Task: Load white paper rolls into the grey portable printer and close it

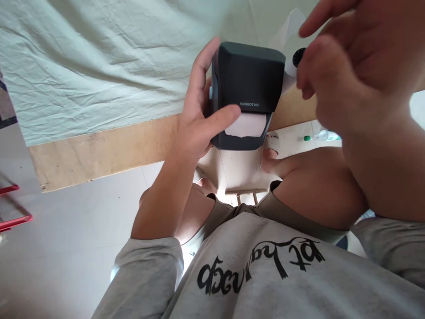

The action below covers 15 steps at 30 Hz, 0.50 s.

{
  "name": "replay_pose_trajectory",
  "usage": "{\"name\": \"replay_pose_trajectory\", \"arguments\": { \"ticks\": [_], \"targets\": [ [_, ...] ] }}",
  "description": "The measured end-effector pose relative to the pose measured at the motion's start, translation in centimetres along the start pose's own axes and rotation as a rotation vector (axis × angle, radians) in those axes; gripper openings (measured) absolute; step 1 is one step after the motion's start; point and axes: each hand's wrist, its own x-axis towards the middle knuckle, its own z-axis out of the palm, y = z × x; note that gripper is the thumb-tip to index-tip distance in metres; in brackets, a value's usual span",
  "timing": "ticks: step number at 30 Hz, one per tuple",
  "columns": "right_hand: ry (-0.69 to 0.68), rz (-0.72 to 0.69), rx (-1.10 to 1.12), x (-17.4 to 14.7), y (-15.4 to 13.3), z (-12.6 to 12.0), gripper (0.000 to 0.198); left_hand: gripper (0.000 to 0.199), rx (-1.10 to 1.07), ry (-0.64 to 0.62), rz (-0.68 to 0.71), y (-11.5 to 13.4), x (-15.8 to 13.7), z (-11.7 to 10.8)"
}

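Note:
My left hand (202,106) grips a black label printer (250,75) marked NIIMBOT, fingers along its left side and thumb over the front. A strip of white label paper (247,125) with an uneven lower edge shows in the printer's front slot. To the right, my right hand (345,66) is raised close to the camera, its index finger stretched out and the others curled. At its fingertips is a black round piece (299,57), with white paper-like material (289,35) behind it. The fingers partly cover this piece, so its kind is unclear.
A pale green sheet (99,62) covers a surface with a wooden edge (109,150). On the floor lies a clear bottle (322,135) with a green cap. Red bars (16,221) stand at the far left. A wooden piece (245,192) shows between my legs.

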Motion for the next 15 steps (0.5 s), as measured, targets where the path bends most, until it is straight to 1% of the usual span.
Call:
{"name": "replay_pose_trajectory", "arguments": {
  "ticks": [2,4,6,8,10,12,15],
  "targets": [
    [-0.09,0.011,-0.092,-0.5,-0.3,0.3,0.038,0.033,0.008,0.048,-0.035,-0.1,0.1,0.1],
    [-0.139,-0.015,-0.162,-0.8,-0.7,0.5,0.035,0.026,0.014,0.09,-0.076,-0.1,0.1,0.3],
    [-0.115,-0.067,-0.228,-1.1,-0.9,0.4,0.034,0.023,0.017,0.092,-0.11,-0.2,0.1,0.5],
    [-0.096,-0.108,-0.269,-1.2,-0.9,0.1,0.035,0.02,0.013,0.095,-0.112,-0.3,0.0,0.6],
    [-0.068,-0.113,-0.238,-1.2,-0.5,-0.1,0.035,0.019,0.004,0.09,-0.092,-0.4,-0.1,0.5],
    [-0.036,-0.117,-0.197,-1.1,0.1,-0.2,0.034,0.019,-0.013,0.057,-0.059,-0.5,-0.1,0.4],
    [0.022,-0.158,-0.134,-1.0,1.3,-0.3,0.035,0.017,-0.012,0.029,-0.029,-0.6,-0.1,0.3]
  ]
}}
